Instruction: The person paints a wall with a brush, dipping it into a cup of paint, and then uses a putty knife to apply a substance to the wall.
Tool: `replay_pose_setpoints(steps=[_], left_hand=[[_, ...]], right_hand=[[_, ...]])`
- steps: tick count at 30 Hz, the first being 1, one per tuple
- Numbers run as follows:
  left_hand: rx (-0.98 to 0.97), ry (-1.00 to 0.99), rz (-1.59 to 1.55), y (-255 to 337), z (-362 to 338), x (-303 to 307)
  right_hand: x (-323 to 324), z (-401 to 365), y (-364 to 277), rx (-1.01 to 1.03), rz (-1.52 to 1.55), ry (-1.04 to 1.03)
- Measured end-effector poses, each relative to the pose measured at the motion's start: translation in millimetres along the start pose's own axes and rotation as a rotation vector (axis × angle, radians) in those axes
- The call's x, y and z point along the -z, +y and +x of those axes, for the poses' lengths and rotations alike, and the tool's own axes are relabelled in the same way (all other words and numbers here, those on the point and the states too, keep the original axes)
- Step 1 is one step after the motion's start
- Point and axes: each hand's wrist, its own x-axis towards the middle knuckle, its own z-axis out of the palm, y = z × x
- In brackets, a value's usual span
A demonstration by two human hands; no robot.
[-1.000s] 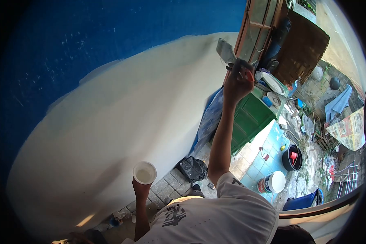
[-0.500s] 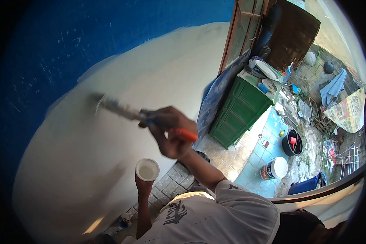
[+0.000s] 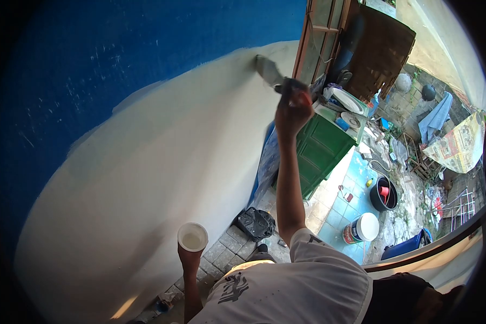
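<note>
My right hand is raised, its fingers wrapped around the red-ended handle of a paintbrush. The brush tip meets the wall near the upper border of the white paint, close to the window frame; motion blurs it slightly. Low in the view, my left hand grips a white plastic cup from below, its mouth facing up. Pale liquid, seemingly paint, shows inside. Before me, the wall has a large white painted area below a blue area.
Right of the wall are a brown window frame and a green cabinet with items on top. A black plastic bag sits on the paving. Farther right stand a paint bucket, a black basin and scattered clutter.
My right hand has swept the paintbrush up and right along the white paint's edge, towards the window frame. The left hand with the cup has shifted only slightly. The black bag is now uncovered.
</note>
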Motion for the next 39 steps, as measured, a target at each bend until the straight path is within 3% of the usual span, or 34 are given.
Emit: replay_pose_setpoints(steps=[2, 5, 7, 8, 10, 12, 13, 14, 15, 18, 19, 20, 22, 24, 26, 28, 32, 35, 36, 38, 39], left_hand=[[0.006, -0.004, -0.008, -1.2, -0.3, 0.7], [0.031, -0.013, 0.002, -6.8, 8.0, -3.3], [0.076, -0.021, -0.01, -3.8, 13.2, -7.4], [0.079, -0.032, -0.004, -3.2, 16.2, -9.8], [0.002, -0.015, -0.001, -2.2, 21.6, -13.9], [-0.005, -0.014, -0.002, 3.4, 23.6, -15.6], [-0.017, -0.005, -0.007, 5.1, 24.1, -15.4], [-0.018, -0.004, -0.008, 3.5, 23.0, -14.9], [-0.027, 0.012, -0.006, 0.5, 22.2, -14.6], [-0.019, 0.031, -0.006, -9.3, 17.7, -9.3], [-0.003, 0.026, -0.009, -13.7, 14.7, -6.5], [-0.003, 0.031, -0.01, -19.3, 11.7, -3.8], [0.011, 0.032, -0.008, -26.3, 6.8, -0.1], [0.023, 0.034, -0.006, -29.1, 2.7, 1.4], [0.031, 0.038, -0.004, -29.4, 5.8, 2.5], [0.234, -0.065, -0.048, -31.6, 8.0, 5.6], [0.047, 0.005, -0.011, -22.2, 18.8, -7.4], [-0.018, 0.001, -0.009, -8.1, 24.2, -14.2], [-0.015, 0.007, -0.027, -8.1, 25.0, -15.7], [-0.015, 0.019, -0.046, -5.2, 24.8, -17.6], [-0.006, 0.017, -0.049, -2.0, 24.1, -17.7]], right_hand=[[-8.1, -23.4, -39.6, 0.194, -0.009, -0.089], [-2.5, -64.6, -117.8, 0.137, 0.026, -0.289], [0.4, -82.4, -146.1, 0.103, 0.193, -0.293], [2.4, -90.2, -152.3, -0.023, 0.305, -0.312], [4.5, -81.9, -150.5, -0.23, 0.542, -0.313], [4.6, -69.9, -122.5, -0.147, 0.424, -0.344], [-3.0, -73.9, -98.3, -0.341, 0.672, -0.219], [-0.1, -67.4, -81.1, -0.38, 0.428, -0.219], [-3.7, -51.2, -62.4, -0.37, 0.631, -0.115], [4.2, -20.3, -5.9, -0.442, 0.596, 0.062], [7.0, -14.0, 10.6, -0.377, 0.503, 0.118], [10.9, -10.7, 12.3, -0.377, 0.507, 0.115], [14.7, -4.9, 11.3, -0.161, 0.089, 0.062], [9.0, -20.4, 1.1, -0.175, 0.128, 0.033], [3.6, -40.7, -19.3, 0.079, -0.044, -0.064], [1.8, -58.2, -62.3, 0.173, -0.014, -0.179], [9.0, -89.0, -125.1, 0.036, 0.254, -0.29], [19.3, -93.0, -137.5, -0.297, 0.63, -0.426], [20.4, -90.0, -132.6, -0.3, 0.629, -0.423], [14.1, -76.3, -108.5, -0.056, 0.466, -0.375], [8.6, -71.8, -90.9, -0.162, 0.544, -0.273]])
